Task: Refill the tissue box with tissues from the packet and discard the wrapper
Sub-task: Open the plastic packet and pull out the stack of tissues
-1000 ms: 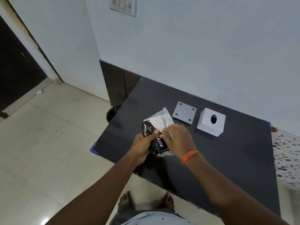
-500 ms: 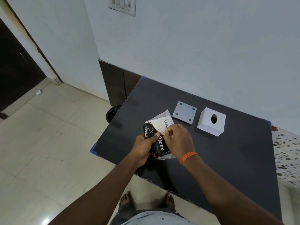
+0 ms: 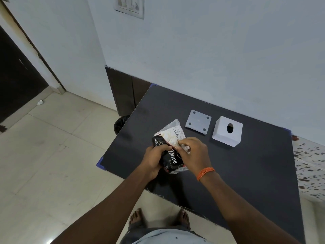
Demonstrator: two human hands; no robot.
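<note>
Both hands' grip clamped on tissue packet point(image 3: 170, 148), left hand point(image 3: 154, 160) low, right hand point(image 3: 193, 153) pinching top

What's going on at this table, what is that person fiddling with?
A person stands at a black table and grips a tissue packet in both hands. The left hand steadies it, and the right hand pinches the wrapper near the top, apparently to open it. The white tissue box and its detached base plate lie beyond, untouched.
</note>
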